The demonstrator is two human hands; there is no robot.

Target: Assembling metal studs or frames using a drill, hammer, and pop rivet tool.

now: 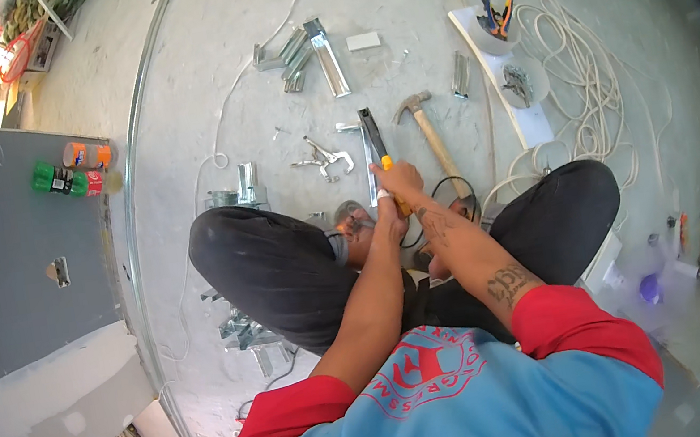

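Observation:
My right hand (401, 178) is closed round long-nosed pliers (370, 129) with a black head and yellow-orange handles. Just below it, my left hand (390, 209) is closed at the lower end of the same handles, its fingers partly hidden. The black head points away from me and lies along a narrow galvanized metal channel (369, 170) on the floor between my legs. To the right lies a claw hammer (429, 130) with a wooden handle. Silver locking clamp pliers (324, 158) lie to the left of the channel.
Short metal channel pieces (326, 57) lie ahead, more (245, 332) beside my left leg. A long metal track (128, 206) runs along the left. At right, a white board (526, 115) bears containers of tools and fasteners beside coiled white cable (569, 77). Bottles (54, 178) stand far left.

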